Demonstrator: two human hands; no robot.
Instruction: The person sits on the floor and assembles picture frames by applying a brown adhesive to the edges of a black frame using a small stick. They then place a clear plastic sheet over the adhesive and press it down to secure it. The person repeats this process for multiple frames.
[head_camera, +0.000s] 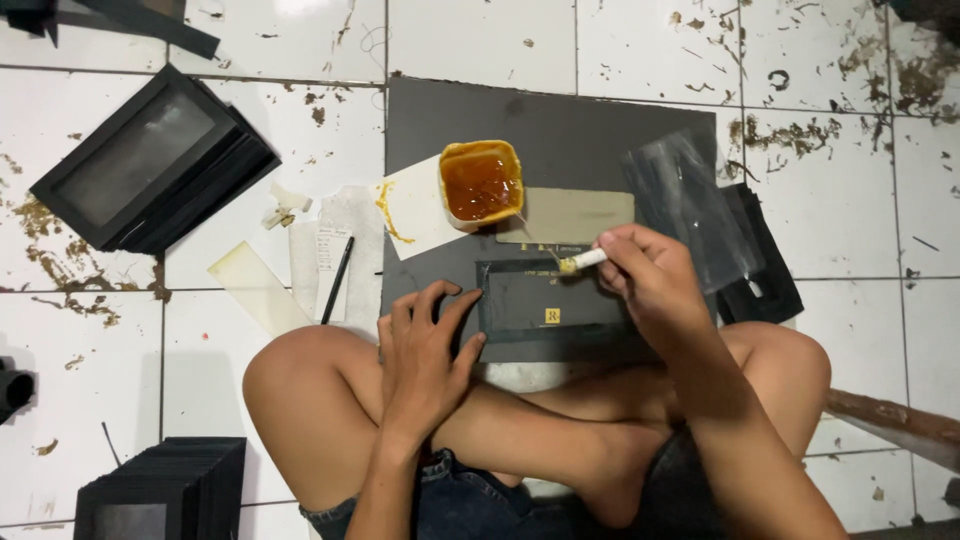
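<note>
Glue, amber and glossy, fills a small shallow tub (481, 183) that sits on a dark grey board (560, 130) laid over the white tiled floor (480, 40). The person sits cross-legged on the floor, knees spread either side of the work.

The right hand (650, 280) pinches a short white applicator (582, 261) between thumb and fingers, its yellowed tip touching the top edge of a flat black box panel (545, 310) (a small gold mark shows near its middle). The left hand (425, 350) grips nothing: it lies spread, fingertips pressing the left edge of that same panel, wrist resting over the shin.

Just beyond the panel, touching the tub, lies a beige card rectangle (570, 215). A cream paper sheet (415, 210) smeared with glue lies half under the tub on its left side. A clear plastic sleeve (690, 205) lies to the right, over some black pieces.

Further left on the tiles: a black pen (337, 278) on paper scraps, a tilted stack of black windowed boxes (150, 160), and another stack of black panels (165, 490) at the lower left.
</note>
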